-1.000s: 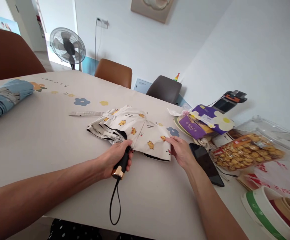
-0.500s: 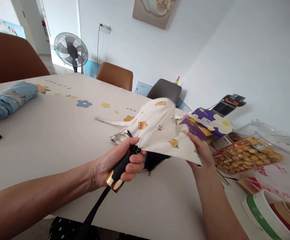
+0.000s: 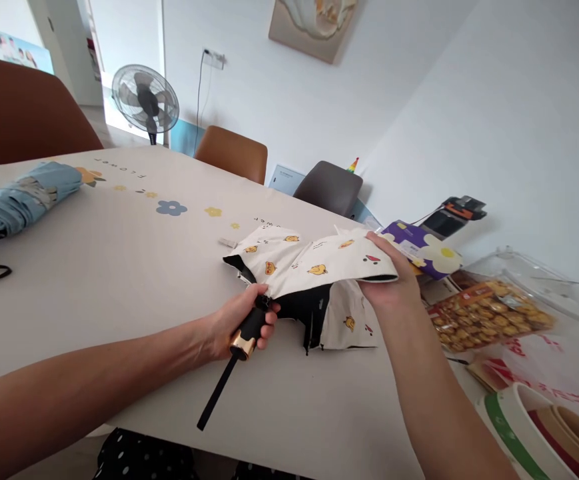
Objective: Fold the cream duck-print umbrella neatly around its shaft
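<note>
A folding umbrella [image 3: 314, 265] with a white canopy, small yellow and red cartoon prints and a black lining is held above the table, its cloth loose and partly spread. My left hand [image 3: 250, 323] is wrapped round its black handle, which ends in a gold band; a black strap hangs from that end. With my right hand [image 3: 392, 280] I grip the canopy's edge at the right, thumb on top and fingers mostly hidden below. One canopy panel droops between the hands, showing the black inside.
At the left lies a folded blue umbrella [image 3: 29, 197] with a black strap loop. To the right are a purple tissue box [image 3: 422, 250], a clear tub of snacks [image 3: 494, 310] and tape rolls [image 3: 524, 430]. Chairs [image 3: 232, 153] and a fan [image 3: 145, 100] stand beyond the white table [image 3: 134, 287].
The canopy cloth has come down flatter and spread wider, with a panel now hanging below. My right hand has turned over the cloth's edge. The strap swings clear below the handle.
</note>
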Tool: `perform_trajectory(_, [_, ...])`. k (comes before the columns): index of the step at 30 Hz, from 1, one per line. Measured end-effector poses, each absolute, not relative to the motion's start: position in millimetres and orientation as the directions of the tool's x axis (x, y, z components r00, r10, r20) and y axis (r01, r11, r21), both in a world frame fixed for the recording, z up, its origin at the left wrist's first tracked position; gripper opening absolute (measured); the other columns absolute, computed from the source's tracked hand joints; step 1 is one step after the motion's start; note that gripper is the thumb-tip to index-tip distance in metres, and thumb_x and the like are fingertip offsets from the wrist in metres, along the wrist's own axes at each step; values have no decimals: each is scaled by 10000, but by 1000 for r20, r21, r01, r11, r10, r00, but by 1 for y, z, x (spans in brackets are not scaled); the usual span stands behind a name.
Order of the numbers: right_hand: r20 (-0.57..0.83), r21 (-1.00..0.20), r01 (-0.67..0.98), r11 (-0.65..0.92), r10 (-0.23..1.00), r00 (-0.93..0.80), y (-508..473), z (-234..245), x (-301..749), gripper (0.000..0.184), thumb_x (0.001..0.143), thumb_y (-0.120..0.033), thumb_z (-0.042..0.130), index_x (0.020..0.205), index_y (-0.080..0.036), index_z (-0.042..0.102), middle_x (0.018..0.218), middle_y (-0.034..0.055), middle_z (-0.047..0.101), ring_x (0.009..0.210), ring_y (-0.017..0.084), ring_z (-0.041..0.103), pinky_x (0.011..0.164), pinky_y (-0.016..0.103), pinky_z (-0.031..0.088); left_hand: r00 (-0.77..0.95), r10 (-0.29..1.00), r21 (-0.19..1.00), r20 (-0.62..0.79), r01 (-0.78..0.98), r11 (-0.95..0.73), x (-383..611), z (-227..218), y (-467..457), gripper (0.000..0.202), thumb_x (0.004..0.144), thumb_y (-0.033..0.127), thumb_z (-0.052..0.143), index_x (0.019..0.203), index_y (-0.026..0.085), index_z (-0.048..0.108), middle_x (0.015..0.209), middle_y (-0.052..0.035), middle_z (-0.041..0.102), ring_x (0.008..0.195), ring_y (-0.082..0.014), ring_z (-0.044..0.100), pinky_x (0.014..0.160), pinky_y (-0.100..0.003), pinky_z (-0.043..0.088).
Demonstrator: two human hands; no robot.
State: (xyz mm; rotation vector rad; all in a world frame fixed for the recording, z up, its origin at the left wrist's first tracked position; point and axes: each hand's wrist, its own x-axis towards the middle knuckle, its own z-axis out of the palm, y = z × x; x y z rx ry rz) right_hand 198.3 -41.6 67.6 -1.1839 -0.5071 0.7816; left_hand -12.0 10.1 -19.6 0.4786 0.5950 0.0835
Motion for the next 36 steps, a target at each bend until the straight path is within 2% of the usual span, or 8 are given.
perform_trajectory(6, [24, -917, -303, 258, 795, 606, -12, 79, 181, 175, 719, -101, 611, 612, -192, 506, 545, -54, 521, 493, 76, 536, 488, 185, 496, 774, 270, 545, -572, 113, 831, -16, -13, 4, 368, 810, 489, 446, 773, 133, 534, 574, 26, 471, 435, -85, 452, 390, -216, 395])
perform_trajectory(14, [105, -906, -292, 307, 830, 548, 25, 66, 157, 104, 763, -133, 567, 677, -165, 520, 580, -30, 557, 521, 96, 565, 609, 283, 557, 754, 291, 576, -588, 137, 806, -14, -12, 1, 386, 839, 502, 415, 760, 136, 510, 589, 16, 485, 451, -99, 475, 419, -245, 429])
perform_trajectory(17, [116, -964, -166, 207, 892, 438, 21, 57, 151, 95, 751, -214, 607, 728, -154, 537, 676, 7, 602, 589, 132, 610, 647, 339, 560, 755, 280, 559, -593, 135, 818, -13, -13, 2, 376, 835, 505, 417, 773, 143, 501, 581, 27, 471, 438, -94, 459, 395, -233, 406])
perform_trajectory(21, [197, -976, 181, 123, 854, 481, -5, 53, 150, 141, 736, -272, 622, 817, -175, 559, 762, 5, 623, 660, 144, 631, 655, 332, 543, 751, 269, 542, -603, 139, 829, -14, -12, 2, 355, 840, 490, 410, 792, 148, 492, 579, 32, 468, 428, -86, 447, 384, -223, 394])
perform_trajectory(24, [286, -862, 505, 45, 865, 412, -29, 52, 149, 128, 745, -285, 603, 824, -184, 596, 726, -2, 625, 676, 141, 622, 683, 310, 515, 739, 284, 555, -611, 145, 819, -15, -11, 1, 357, 845, 490, 399, 797, 147, 488, 575, 29, 473, 426, -86, 453, 388, -223, 403])
perform_trajectory(26, [277, -733, 680, -18, 905, 323, -44, 49, 148, 116, 765, -293, 577, 794, -187, 615, 709, 1, 629, 682, 147, 610, 684, 303, 492, 722, 322, 588, -613, 145, 796, -15, -13, 0, 356, 844, 494, 402, 804, 149, 483, 582, 27, 484, 426, -90, 467, 403, -236, 427])
perform_trajectory(31, [171, -472, 870, -144, 953, 250, -80, 38, 146, 147, 796, -357, 554, 827, -224, 609, 805, 3, 643, 708, 156, 603, 640, 289, 473, 686, 428, 706, -589, 179, 685, -15, -17, -1, 387, 833, 548, 392, 824, 168, 466, 613, 1, 539, 450, -132, 553, 434, -276, 465])
perform_trajectory(36, [150, -169, 980, 101, 986, -75, -107, 24, 143, 320, 748, -266, 626, 1059, -239, 554, 1047, 55, 604, 924, 212, 593, 755, 351, 489, 648, 432, 740, -627, 324, 590, -16, -14, -2, 487, 836, 579, 310, 748, 143, 507, 524, -64, 553, 455, -217, 602, 301, -215, 315])
